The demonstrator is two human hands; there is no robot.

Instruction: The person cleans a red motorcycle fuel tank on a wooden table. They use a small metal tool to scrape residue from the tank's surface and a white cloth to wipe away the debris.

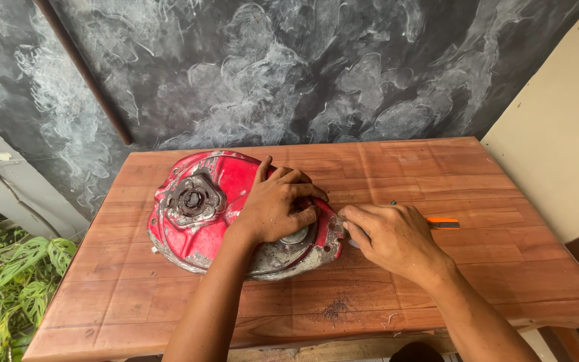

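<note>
Left hand: pressed flat, fingers spread, on the red metal engine cover; its grip is closed on nothing.
Right hand: grip closed on an orange-handled tool, tip at the cover's right edge.
Cover: lies on the wooden surface, left of centre.
Risk: the tool could slip off the corroded edge toward the left fingers.
Containers: none visible; loose dark grit lies on the surface.

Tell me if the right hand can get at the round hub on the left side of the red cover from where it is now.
Probably not directly. The right hand sits at the red cover's right edge, and the left hand lies on the cover between it and the round hub. The hub itself is uncovered, so reaching over the left hand looks possible.
</note>
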